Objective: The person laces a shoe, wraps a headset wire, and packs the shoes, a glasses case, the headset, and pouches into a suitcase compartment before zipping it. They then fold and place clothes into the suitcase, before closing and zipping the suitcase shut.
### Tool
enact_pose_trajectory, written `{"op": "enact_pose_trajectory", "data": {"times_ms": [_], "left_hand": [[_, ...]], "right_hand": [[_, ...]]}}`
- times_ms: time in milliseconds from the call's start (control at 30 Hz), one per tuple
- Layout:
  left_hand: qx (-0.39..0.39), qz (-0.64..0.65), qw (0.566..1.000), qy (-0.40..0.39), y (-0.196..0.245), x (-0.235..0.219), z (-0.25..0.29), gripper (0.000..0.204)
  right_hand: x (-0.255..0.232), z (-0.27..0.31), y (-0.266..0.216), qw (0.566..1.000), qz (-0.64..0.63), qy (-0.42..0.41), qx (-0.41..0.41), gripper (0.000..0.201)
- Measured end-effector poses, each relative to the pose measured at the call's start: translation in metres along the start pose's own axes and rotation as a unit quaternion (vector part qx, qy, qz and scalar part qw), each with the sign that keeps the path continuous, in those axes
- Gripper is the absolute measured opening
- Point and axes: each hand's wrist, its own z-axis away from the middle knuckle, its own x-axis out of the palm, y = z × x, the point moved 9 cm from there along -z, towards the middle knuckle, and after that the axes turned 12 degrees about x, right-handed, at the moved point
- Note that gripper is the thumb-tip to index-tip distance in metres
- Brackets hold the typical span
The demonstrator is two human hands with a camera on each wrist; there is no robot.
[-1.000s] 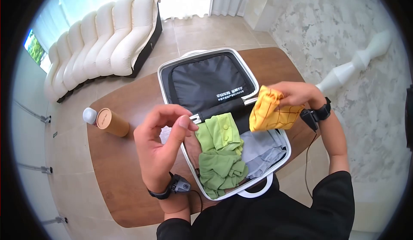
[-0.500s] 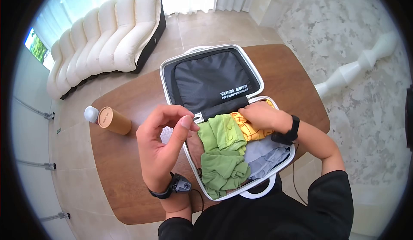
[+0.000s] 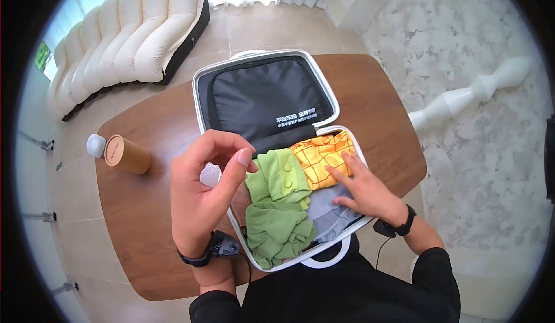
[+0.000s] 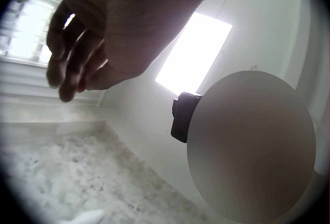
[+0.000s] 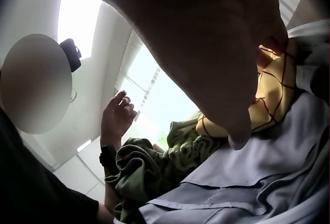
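Folded yellow checked cloth (image 3: pixel 324 160) lies in the suitcase's near half, by the hinge. My right hand (image 3: pixel 370 193), fingers spread, is at its near right edge, fingertips on or just over it; in the right wrist view the yellow cloth (image 5: pixel 273 90) shows behind the hand (image 5: pixel 206 49). Light green buttoned cloth (image 3: pixel 274 175) and darker green cloth (image 3: pixel 277 230) fill the left side, with grey-blue cloth (image 3: pixel 329 210) at the near right. My left hand (image 3: pixel 205 193) hangs raised left of the suitcase, fingers loosely bent, holding nothing; the left wrist view shows that hand (image 4: pixel 113 33) in the air.
The suitcase's black-lined lid (image 3: pixel 266 94) lies folded back on the far side of the wooden table (image 3: pixel 144 236). A brown cylinder (image 3: pixel 130 155) and a white-topped item (image 3: pixel 96 145) stand at the table's left. A white sofa (image 3: pixel 127 34) is beyond.
The yellow cloth went from the air down into the suitcase. My right hand let it go and drew back toward me with fingers spread. The left hand kept its bent pose.
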Motion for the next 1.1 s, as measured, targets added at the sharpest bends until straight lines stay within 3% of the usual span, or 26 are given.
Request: {"op": "enact_pose_trajectory", "data": {"times_ms": [200,267,333,467,600,733,833,933,967,1067,1100], "left_hand": [[0.008,-0.035,0.999,-0.028,0.005,0.023,0.002,0.005],[0.03,-0.089,0.993,-0.071,0.016,0.032,0.003,0.005],[0.044,-0.087,0.991,-0.09,0.019,0.039,0.007,0.005],[0.083,-0.103,0.978,-0.161,0.027,0.053,0.016,0.008],[0.02,-0.138,0.974,-0.178,0.02,0.049,0.031,0.013],[0.001,-0.197,0.955,-0.221,0.014,0.04,0.067,0.029],[-0.054,-0.221,0.942,-0.248,-0.006,0.042,0.1,0.042],[-0.1,-0.213,0.932,-0.275,-0.024,0.047,0.119,0.051],[-0.082,-0.238,0.926,-0.28,-0.024,0.051,0.117,0.052],[-0.076,-0.253,0.917,-0.299,-0.036,0.055,0.118,0.058],[-0.072,-0.279,0.91,-0.298,-0.039,0.058,0.116,0.062]], "right_hand": [[0.035,-0.027,0.005,0.999,0.028,-0.012,-0.021,0.082],[0.036,-0.035,0.007,0.999,0.021,-0.011,-0.032,0.084],[0.037,-0.043,0.009,0.996,0.0,-0.085,-0.028,0.083],[0.017,-0.041,0.016,0.992,-0.061,-0.113,-0.008,0.081],[0.009,-0.04,0.023,0.998,-0.055,0.011,0.0,0.082],[0.025,-0.056,0.025,0.999,-0.022,-0.006,-0.044,0.083],[0.021,-0.065,0.02,0.995,0.003,-0.104,-0.01,0.082],[0.017,-0.069,0.016,0.995,0.02,-0.098,0.006,0.08],[0.016,-0.067,0.016,0.999,0.022,-0.044,-0.002,0.075],[-0.003,-0.056,0.009,0.998,0.0,-0.049,0.038,0.068],[-0.016,-0.047,0.0,1.0,0.013,0.019,0.014,0.059]]}}
